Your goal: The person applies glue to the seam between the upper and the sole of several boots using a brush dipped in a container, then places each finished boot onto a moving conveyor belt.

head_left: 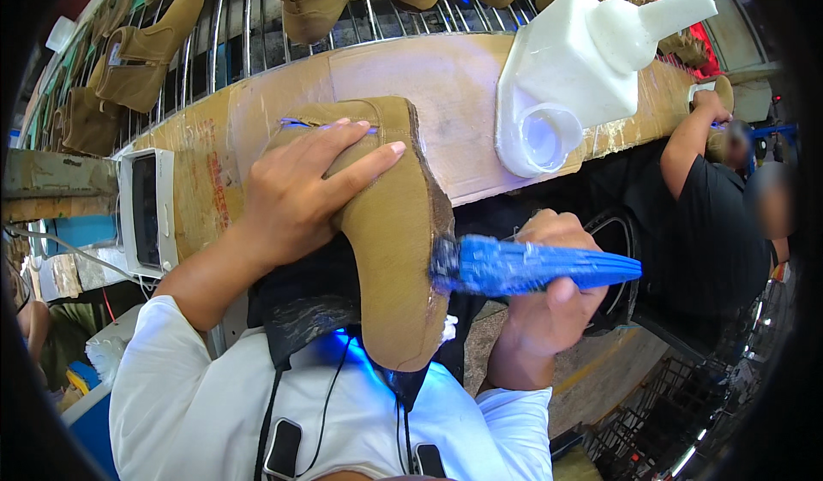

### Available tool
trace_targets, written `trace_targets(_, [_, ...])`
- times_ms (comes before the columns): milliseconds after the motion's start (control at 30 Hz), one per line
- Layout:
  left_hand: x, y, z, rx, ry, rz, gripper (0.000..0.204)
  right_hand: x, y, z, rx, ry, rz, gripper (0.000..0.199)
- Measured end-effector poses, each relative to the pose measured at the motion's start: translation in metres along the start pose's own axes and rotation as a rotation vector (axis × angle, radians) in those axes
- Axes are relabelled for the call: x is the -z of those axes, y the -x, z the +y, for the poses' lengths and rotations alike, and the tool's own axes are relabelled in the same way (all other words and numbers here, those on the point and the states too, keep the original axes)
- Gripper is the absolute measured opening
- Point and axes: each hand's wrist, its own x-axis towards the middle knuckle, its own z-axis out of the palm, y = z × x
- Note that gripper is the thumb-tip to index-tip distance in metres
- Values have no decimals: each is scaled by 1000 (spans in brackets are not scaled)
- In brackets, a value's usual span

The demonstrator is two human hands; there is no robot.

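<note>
A tan suede ankle boot (390, 249) lies tilted across my lap, its toe toward me. My left hand (296, 181) grips it around the ankle, with the fingers over the side near a zip. In my right hand (553, 301) is a brush (540, 265) with a blue handle. The brush's dark bristles touch the boot's lower edge, along the sole side. A dab of white stuff shows beside the boot near the toe. The sole's underside faces away from the view.
A white plastic bottle (574, 61) with a spout and an open cup (546, 138) of white liquid stands on the cardboard-covered bench (360, 74). Beyond it, a metal-bar rack (230, 27) carries several tan boots. Left is a white box-shaped device (147, 211). A co-worker (716, 224) works at right.
</note>
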Motion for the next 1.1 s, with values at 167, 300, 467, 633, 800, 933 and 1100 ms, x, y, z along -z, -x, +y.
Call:
trace_targets(167, [3, -10, 2, 1, 10, -24, 55, 0, 7, -17, 103, -32, 72, 34])
trace_targets(300, [8, -19, 8, 71, 41, -62, 59, 8, 9, -23, 250, 52, 43, 34])
trace_targets(467, [13, -35, 13, 142, 99, -97, 65, 16, 0, -28, 500, 268, 25, 35])
trace_targets(633, [14, -51, 11, 170, 124, -129, 70, 26, -22, -45, 643, 490, -90, 36])
trace_targets(800, [18, -68, 2, 204, 148, -192, 72, 25, -39, -46, 750, 584, -71, 35])
trace_targets(933, [17, -77, -7, 167, 174, -173, 74, 21, -44, -36, 726, 620, 69, 33])
trace_targets(1100, [17, -84, -14, 207, 317, -133, 73, 47, -56, -6, 651, 540, 268, 30])
